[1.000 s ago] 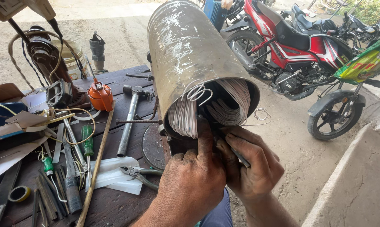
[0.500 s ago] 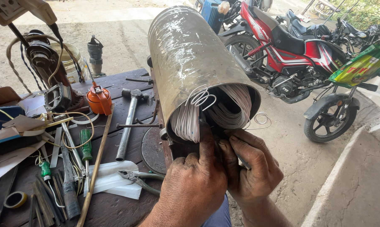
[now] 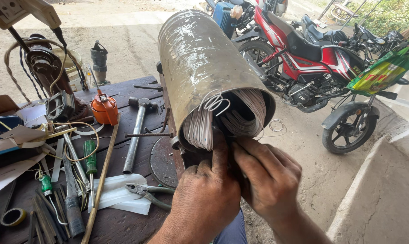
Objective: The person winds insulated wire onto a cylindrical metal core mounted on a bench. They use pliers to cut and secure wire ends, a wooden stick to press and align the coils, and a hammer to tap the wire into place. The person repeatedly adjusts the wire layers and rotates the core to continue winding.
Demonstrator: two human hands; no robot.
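Both hands press together at the open end of the metal motor casing [image 3: 200,63]. The left hand [image 3: 206,199] and right hand [image 3: 270,178] grip the pale wire windings [image 3: 231,115] there. A hammer [image 3: 136,131] lies on the workbench [image 3: 123,223], near its right edge.

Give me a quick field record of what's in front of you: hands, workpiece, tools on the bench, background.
left hand: at the open end of the metal cylinder, fingers pressed on the wire coils
right hand: beside the left, fingers at the same opening
wire coils: pale strands bunched inside the cylinder, loops hanging out
bench: dark wood, left of the cylinder
tools: hammer, pliers, orange oil can, green screwdriver
background: red motorcycle on bare ground
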